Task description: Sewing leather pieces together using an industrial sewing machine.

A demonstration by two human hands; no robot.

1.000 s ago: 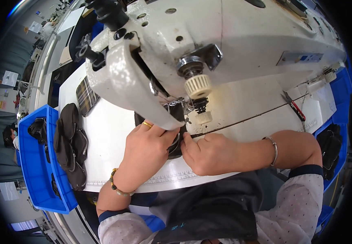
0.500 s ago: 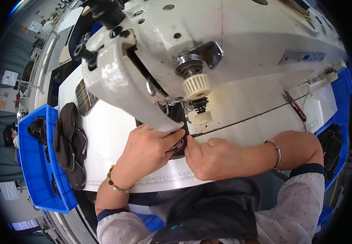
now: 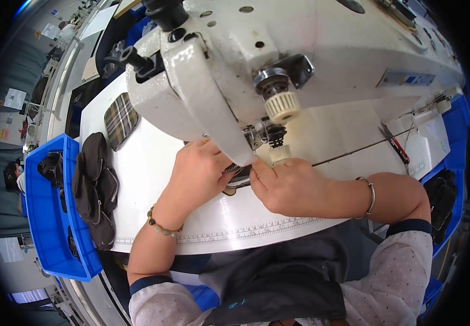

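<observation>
In the head view, my left hand (image 3: 199,171) rests with its fingers bent on a dark zippered piece (image 3: 240,178), its thumb pressed beside the zipper. Some of its fingertips are behind the head of the white sewing machine (image 3: 202,103), so I cannot tell whether they pinch the cloth. My right hand (image 3: 292,187) has its other fingers curled in, and its thumb and forefinger pinch the right side of the piece. The piece lies between my two hands, below the machine's head, in from the near edge of the white surface (image 3: 153,201); a bit of tan shows at its lower side. A ruler strip (image 3: 246,232) curves along that near edge.

By the left edge of the surface lie dark zippered pouches (image 3: 95,190), just beside a blue bin (image 3: 80,255) that holds more dark items (image 3: 53,168). A checked piece (image 3: 121,120) lies flat near the far left corner. Toward the right edge rest red-handled snips (image 3: 397,149), well apart from my right hand. Past that edge, dark cloth (image 3: 440,195) sits in another blue bin (image 3: 452,220).
</observation>
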